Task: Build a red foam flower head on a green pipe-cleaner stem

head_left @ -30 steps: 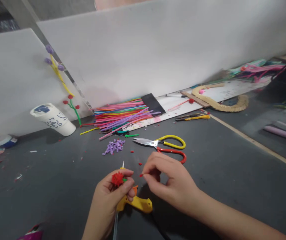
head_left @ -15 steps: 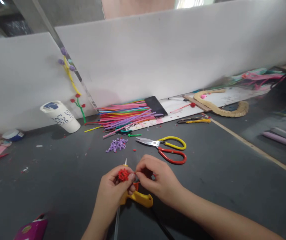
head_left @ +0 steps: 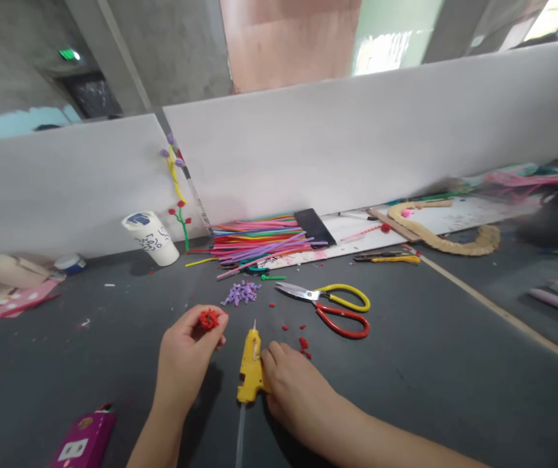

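My left hand (head_left: 181, 357) is closed on a small red fuzzy flower-like cluster (head_left: 209, 318), pinched between thumb and fingers. To its right lies a yellow hot glue gun (head_left: 250, 367), its metal tip pointing away from me and a clear glue stick trailing out of its back end. My right hand (head_left: 298, 387) has its fingers curled round the gun's handle, which is mostly hidden. Several loose red bits (head_left: 304, 343) lie just beyond that hand. Farther off are a heap of short purple pieces (head_left: 242, 292) and scissors (head_left: 340, 312) with one yellow and one red handle.
Coloured pipe cleaners (head_left: 259, 240) lie in a pile along the white partition (head_left: 332, 149). A white cup (head_left: 151, 239) stands to their left, beside a pipe-cleaner stem (head_left: 184, 227). Yellow-handled pliers (head_left: 390, 258) and a curved cardboard piece (head_left: 447, 240) are at the right. A magenta box (head_left: 86, 442) sits front left.
My hands have parted. The left moved leftward with the red cluster; the right let go of its red stem and took the glue gun's handle. The view has tilted up.
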Tool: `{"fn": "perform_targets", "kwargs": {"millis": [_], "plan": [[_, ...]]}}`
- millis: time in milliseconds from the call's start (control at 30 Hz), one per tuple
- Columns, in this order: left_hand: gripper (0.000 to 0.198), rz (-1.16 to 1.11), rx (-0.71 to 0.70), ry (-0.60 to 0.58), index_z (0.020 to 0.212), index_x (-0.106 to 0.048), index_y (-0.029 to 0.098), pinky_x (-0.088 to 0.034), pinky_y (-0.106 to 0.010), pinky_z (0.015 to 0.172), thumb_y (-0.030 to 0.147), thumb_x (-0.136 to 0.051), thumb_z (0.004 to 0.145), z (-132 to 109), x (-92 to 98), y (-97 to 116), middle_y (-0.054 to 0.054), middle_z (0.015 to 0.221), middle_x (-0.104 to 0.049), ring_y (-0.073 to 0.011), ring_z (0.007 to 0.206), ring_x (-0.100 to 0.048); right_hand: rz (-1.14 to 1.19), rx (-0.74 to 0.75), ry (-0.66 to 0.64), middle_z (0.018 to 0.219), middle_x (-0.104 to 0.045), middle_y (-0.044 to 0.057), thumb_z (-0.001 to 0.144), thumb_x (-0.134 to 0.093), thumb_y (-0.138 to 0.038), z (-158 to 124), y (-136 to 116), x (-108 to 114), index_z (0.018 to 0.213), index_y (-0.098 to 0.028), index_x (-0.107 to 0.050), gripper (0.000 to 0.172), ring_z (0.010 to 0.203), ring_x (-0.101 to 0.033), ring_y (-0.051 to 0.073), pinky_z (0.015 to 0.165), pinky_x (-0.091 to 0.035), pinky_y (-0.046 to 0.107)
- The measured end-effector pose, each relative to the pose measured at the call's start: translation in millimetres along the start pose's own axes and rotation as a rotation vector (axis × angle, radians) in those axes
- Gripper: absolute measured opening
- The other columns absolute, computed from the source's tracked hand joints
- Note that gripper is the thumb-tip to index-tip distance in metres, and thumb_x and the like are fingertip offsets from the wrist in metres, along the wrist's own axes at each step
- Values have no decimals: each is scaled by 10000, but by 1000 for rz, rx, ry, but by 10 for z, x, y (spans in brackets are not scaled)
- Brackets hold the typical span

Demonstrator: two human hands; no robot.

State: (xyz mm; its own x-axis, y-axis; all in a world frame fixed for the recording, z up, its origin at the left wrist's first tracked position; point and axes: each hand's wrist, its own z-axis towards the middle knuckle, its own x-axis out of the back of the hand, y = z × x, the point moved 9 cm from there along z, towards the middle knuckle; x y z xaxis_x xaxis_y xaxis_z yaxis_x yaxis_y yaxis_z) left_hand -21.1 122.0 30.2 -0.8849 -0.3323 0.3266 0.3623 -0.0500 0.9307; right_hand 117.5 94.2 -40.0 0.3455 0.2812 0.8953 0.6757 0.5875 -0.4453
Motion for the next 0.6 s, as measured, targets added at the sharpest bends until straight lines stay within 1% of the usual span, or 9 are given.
{"fn": "perform_targets", "kwargs": {"millis": [100,167,233,267,367,400,467,533,600], "plan": [[99,119,-110,-9,671,-674,207,-447,-230,564,271,-674,746,-32,36,171,43,595,-598,-125,543,-559,70,-37,31,932,-644,132,689,-519,13,-26,57,101,930,-114,-653,304,826,-621,242,738,-497,329],[103,175,-171,-8,672,-671,212,-436,-237,606,259,-653,762,-41,41,218,37,636,-602,-133,594,-566,152,-69,91,983,-631,107,690,-527,-15,-52,134,275,962,-137,-626,315,825,-628,208,733,-499,293],[112,214,-214,1,676,-662,210,-423,-242,630,254,-634,775,-42,34,211,32,655,-600,-141,630,-565,242,-105,174,1013,-620,73,707,-535,-46,-87,236,492,1034,-165,-589,352,878,-624,184,776,-496,272],[120,226,-227,6,676,-655,208,-419,-243,637,253,-624,783,-43,24,192,31,658,-598,-142,636,-560,279,-129,210,984,-621,57,719,-553,-78,-110,293,592,1030,-175,-578,327,854,-623,178,747,-499,265],[140,250,-241,3,676,-635,203,-410,-241,615,251,-597,801,-62,-37,109,35,630,-576,-138,604,-537,376,-174,263,844,-630,32,808,-570,-254,-189,414,807,921,-188,-576,132,724,-618,171,639,-506,267],[143,256,-240,-4,675,-631,202,-406,-239,599,249,-590,804,-75,-63,80,37,616,-568,-136,587,-531,428,-171,271,805,-636,23,846,-542,-320,-219,424,856,892,-196,-579,137,682,-617,167,601,-503,263],[140,268,-235,-19,678,-624,199,-406,-236,588,237,-578,805,-106,-107,29,34,613,-576,-137,584,-535,588,-112,268,744,-644,13,860,-539,-411,-274,381,915,830,-211,-597,211,633,-615,166,538,-490,255],[132,279,-232,-36,683,-622,196,-409,-235,596,219,-568,802,-135,-140,-5,26,627,-593,-138,598,-545,689,-57,296,734,-657,7,852,-562,-424,-336,331,961,810,-229,-621,207,613,-619,164,508,-487,245],[126,285,-228,-60,697,-629,194,-413,-236,610,205,-558,800,-156,-173,-24,21,643,-604,-138,610,-550,710,-9,334,748,-668,0,847,-590,-383,-385,292,969,804,-249,-636,149,648,-640,169,556,-516,249]]}}
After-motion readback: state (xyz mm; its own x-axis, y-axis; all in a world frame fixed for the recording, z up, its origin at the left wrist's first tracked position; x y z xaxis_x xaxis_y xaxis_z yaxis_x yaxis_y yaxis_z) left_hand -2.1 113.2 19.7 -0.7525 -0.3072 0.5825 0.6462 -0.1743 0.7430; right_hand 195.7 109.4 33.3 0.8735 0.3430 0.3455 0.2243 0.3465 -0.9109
